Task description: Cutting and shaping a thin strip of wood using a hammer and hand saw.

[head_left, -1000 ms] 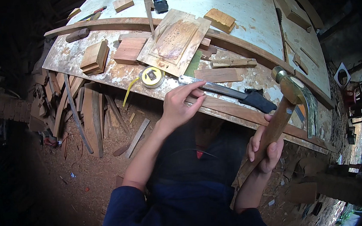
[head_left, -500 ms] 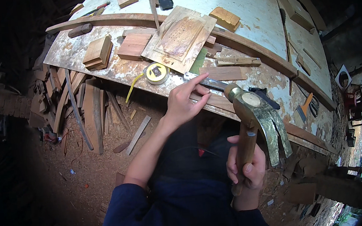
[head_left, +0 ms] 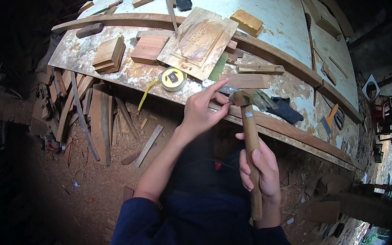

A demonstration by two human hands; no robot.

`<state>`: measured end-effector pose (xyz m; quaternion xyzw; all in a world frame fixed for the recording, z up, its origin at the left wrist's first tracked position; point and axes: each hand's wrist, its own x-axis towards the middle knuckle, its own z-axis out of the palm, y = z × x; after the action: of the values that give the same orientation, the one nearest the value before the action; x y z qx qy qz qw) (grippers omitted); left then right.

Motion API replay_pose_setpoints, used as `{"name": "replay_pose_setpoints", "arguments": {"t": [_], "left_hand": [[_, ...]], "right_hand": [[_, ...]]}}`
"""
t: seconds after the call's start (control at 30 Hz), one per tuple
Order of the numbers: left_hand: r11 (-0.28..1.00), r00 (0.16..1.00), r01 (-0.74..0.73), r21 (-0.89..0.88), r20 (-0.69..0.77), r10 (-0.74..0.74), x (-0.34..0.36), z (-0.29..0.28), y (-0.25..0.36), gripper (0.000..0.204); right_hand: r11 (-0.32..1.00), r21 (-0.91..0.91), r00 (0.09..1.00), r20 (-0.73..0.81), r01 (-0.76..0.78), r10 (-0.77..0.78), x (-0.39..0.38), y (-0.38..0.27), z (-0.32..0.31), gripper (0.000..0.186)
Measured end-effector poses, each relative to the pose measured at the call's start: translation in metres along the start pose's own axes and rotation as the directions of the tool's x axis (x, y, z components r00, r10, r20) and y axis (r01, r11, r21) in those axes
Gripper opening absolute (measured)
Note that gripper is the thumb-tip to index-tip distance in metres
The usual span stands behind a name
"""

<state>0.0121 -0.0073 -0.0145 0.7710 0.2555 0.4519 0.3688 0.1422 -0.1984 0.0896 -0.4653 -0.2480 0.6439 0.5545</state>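
My left hand (head_left: 202, 110) pinches thumb and forefinger on something too small to make out, over a wooden strip (head_left: 278, 129) along the workbench's near edge. My right hand (head_left: 263, 168) is wrapped round the wooden handle of a claw hammer (head_left: 251, 148); its head (head_left: 241, 98) is just beside my left fingertips, partly hiding a metal bar under them. A black cloth-like piece (head_left: 286, 110) lies right of the head. A yellow tape measure (head_left: 172, 79) rests left of my left hand, its tape hanging over the edge, and a thin grooved board (head_left: 198, 40) lies behind it.
The bench (head_left: 265, 4) carries several wood blocks (head_left: 150, 47), a long beam (head_left: 283, 54), a scraper (head_left: 330, 116), scissors (head_left: 340, 117) and a black plastic box (head_left: 183, 1). Offcuts (head_left: 98, 121) are piled below at left, on a shaving-strewn floor.
The hammer head has swung left and down toward my left fingertips, with my right hand moving left. My left hand has shifted slightly rightward in the picture, along with the bench items.
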Motion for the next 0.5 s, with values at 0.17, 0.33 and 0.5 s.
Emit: {"name": "replay_pose_setpoints", "arguments": {"t": [0.17, 0.33, 0.5], "left_hand": [[1.0, 1.0, -0.01, -0.005, -0.026, 0.01, 0.0, 0.0, -0.004, 0.068], [0.999, 0.999, -0.028, -0.033, -0.037, 0.026, -0.001, 0.003, -0.006, 0.069], [1.0, 1.0, -0.009, -0.016, -0.026, 0.009, -0.002, 0.0, -0.004, 0.069]], "right_hand": [[0.94, 0.145, 0.944, 0.079, 0.308, -0.321, -0.034, 0.001, 0.013, 0.082], [0.987, 0.027, 0.986, 0.03, 0.16, -0.161, -0.015, 0.006, 0.003, 0.083], [0.978, 0.013, 0.978, 0.02, 0.207, -0.207, -0.026, 0.0, 0.011, 0.079]]}}
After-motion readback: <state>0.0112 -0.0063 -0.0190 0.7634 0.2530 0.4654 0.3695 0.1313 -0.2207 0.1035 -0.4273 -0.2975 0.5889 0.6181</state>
